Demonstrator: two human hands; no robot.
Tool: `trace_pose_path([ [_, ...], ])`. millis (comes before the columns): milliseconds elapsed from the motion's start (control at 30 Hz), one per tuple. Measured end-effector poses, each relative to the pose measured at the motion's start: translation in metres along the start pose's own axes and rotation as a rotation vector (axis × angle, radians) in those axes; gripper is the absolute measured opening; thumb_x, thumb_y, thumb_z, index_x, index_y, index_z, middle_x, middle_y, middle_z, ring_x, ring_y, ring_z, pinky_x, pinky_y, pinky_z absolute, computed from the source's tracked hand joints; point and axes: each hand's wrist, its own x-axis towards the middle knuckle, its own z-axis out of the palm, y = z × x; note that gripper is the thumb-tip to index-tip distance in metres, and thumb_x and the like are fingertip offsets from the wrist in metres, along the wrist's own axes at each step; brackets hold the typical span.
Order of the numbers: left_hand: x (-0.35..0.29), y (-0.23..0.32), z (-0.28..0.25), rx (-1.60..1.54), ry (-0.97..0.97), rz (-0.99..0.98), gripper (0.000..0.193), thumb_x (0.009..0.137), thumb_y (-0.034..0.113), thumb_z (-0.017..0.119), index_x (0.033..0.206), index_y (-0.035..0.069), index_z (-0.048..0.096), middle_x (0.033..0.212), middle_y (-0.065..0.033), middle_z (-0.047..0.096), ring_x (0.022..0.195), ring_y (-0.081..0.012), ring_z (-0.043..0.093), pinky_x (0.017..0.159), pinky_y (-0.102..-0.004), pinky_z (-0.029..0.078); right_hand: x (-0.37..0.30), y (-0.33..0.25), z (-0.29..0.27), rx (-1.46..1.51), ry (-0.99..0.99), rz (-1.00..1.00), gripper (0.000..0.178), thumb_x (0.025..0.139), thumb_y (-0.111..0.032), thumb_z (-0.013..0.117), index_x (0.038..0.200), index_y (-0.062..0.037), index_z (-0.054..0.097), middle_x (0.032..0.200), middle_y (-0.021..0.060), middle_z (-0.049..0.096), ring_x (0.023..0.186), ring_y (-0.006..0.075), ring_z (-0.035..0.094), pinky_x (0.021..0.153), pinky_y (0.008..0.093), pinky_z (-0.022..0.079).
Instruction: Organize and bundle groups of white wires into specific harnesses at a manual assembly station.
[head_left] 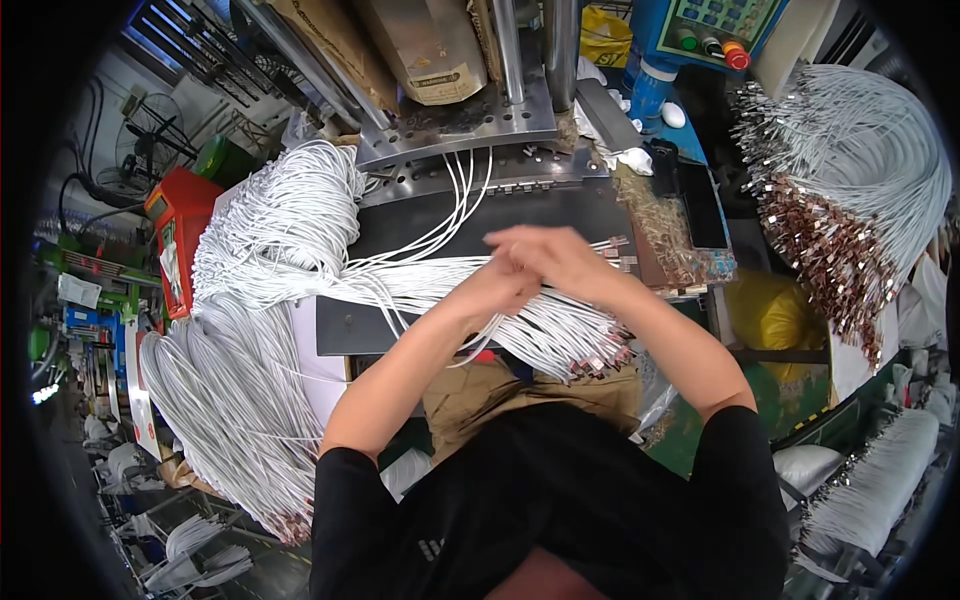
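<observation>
My left hand (497,287) and my right hand (555,262) meet over a bundle of white cables (425,283) on the black work surface. The left fingers curl inward, but what they hold, if anything, is hidden beneath the right hand. Slightly smeared by motion, my right hand crosses above it with its fingers pointing left. Copper-coloured and silvery cable ends (598,357) fan out below my right wrist. Several white cables (462,205) loop from the bundle up to the perforated metal press plate (460,135) ahead of me.
A large heap of white cables (285,215) lies at the left, with another bunch (235,400) hanging below it. A red box (175,235) stands beyond. At the right are a control panel (715,35), a dark phone-like slab (703,205) and a hanging cable coil (850,170).
</observation>
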Motion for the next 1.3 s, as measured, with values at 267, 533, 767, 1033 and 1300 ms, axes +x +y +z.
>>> trace_pose_path([
  [267, 0.033, 0.025, -0.044, -0.272, 0.237, 0.144, 0.027, 0.099, 0.018, 0.060, 0.120, 0.001, 0.063, 0.094, -0.0082, 0.070, 0.076, -0.0137, 0.065, 0.071, -0.0266, 0.053, 0.001, 0.015, -0.021, -1.026, -0.274, -0.043, 0.037, 0.093, -0.023, 0.060, 0.123, -0.0034, 0.062, 0.111, 0.0155, 0.068, 0.099, 0.0283, 0.067, 0.081, 0.0404, 0.053],
  [533, 0.034, 0.017, -0.043, -0.208, 0.301, 0.134, 0.027, 0.097, 0.020, 0.064, 0.116, 0.001, 0.066, 0.098, -0.0105, 0.071, 0.080, -0.0161, 0.067, 0.076, -0.0277, 0.055, 0.038, 0.039, -0.024, -1.462, 0.172, -0.606, 0.049, 0.080, -0.019, 0.067, 0.123, 0.0036, 0.059, 0.106, 0.0198, 0.067, 0.096, 0.0333, 0.066, 0.079, 0.0430, 0.052],
  [767, 0.037, 0.019, -0.045, -0.130, 0.286, 0.058, 0.026, 0.093, 0.022, 0.068, 0.108, 0.000, 0.069, 0.089, -0.0065, 0.070, 0.075, -0.0136, 0.065, 0.072, -0.0253, 0.053, 0.028, 0.048, -0.026, -0.562, 0.050, -0.104, 0.040, 0.087, -0.016, 0.059, 0.120, 0.0051, 0.062, 0.090, 0.0123, 0.065, 0.077, 0.0212, 0.064, 0.067, 0.0359, 0.050],
  [1033, 0.043, 0.020, -0.022, 0.144, 0.246, -0.066, 0.021, 0.091, 0.025, 0.072, 0.098, 0.005, 0.073, 0.080, 0.0014, 0.068, 0.069, -0.0069, 0.060, 0.064, -0.0191, 0.047, 0.030, 0.048, -0.032, 0.008, 0.293, 0.276, 0.037, 0.096, -0.023, 0.048, 0.113, 0.0030, 0.068, 0.081, 0.0102, 0.068, 0.059, 0.0148, 0.060, 0.054, 0.0309, 0.046],
  [1300, 0.042, 0.019, -0.022, 0.144, 0.224, -0.040, 0.021, 0.091, 0.024, 0.072, 0.100, 0.006, 0.074, 0.081, 0.0020, 0.068, 0.071, -0.0056, 0.061, 0.068, -0.0196, 0.047, 0.034, 0.059, -0.027, -0.097, 0.266, 0.224, 0.036, 0.097, -0.024, 0.045, 0.112, -0.0026, 0.070, 0.078, 0.0079, 0.069, 0.061, 0.0148, 0.061, 0.057, 0.0303, 0.047],
])
